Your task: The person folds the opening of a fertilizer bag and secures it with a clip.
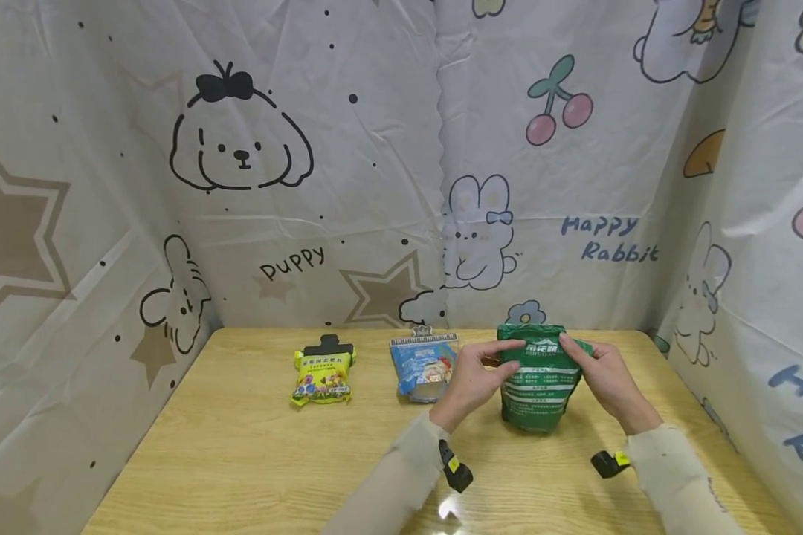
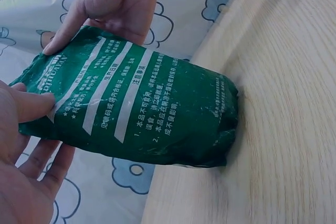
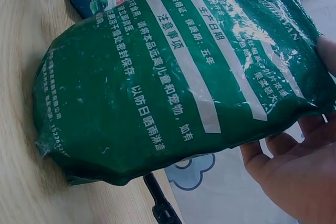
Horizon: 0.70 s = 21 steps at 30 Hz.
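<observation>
A green plastic pouch with white printed lettering stands upright on the table, its bottom on the wood. My left hand pinches its upper left side, thumb on the printed front. At the upper right, my right hand grips the pouch with the thumb on the front near the top edge. The left wrist view shows the thumbs on the printed face of the pouch, with other fingers behind it. Part of a slim black object sticks out past the pouch in the right wrist view; its kind cannot be told.
Left of the pouch lies a blue packet with a ruler-like strip and clip on its top. Farther left is a yellow packet with a black clip. A printed cloth hangs behind the wooden table.
</observation>
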Tool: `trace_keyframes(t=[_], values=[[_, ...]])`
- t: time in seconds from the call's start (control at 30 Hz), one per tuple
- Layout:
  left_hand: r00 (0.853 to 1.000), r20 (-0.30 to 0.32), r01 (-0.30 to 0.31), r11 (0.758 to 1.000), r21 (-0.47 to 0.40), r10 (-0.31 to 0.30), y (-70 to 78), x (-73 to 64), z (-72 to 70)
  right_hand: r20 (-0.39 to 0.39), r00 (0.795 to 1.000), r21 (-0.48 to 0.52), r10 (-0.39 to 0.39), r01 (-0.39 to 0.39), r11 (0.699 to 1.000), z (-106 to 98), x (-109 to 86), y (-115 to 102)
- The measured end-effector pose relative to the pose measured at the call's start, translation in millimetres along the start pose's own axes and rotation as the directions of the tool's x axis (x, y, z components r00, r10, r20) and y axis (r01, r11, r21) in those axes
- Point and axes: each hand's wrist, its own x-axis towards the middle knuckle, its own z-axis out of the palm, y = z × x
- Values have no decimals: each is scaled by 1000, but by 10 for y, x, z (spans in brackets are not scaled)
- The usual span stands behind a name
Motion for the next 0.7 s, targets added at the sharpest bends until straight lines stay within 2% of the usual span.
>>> trace_keyframes(t=[0.13,0.27,0.47,0.7], values=[[1000,7,19,1000,-22,-18,14,14,-12,5,1000,18,-16,16,1000,0,-6,-5],[998,7,63,997,-55,-62,16,23,-14,11,999,33,-38,37,999,5,-9,-3],[994,7,105,991,-81,-105,-4,34,-10,33,999,60,-37,35,998,3,-15,6],[993,10,119,986,-116,-119,-20,41,-20,40,997,115,-59,54,992,6,-37,-2]])
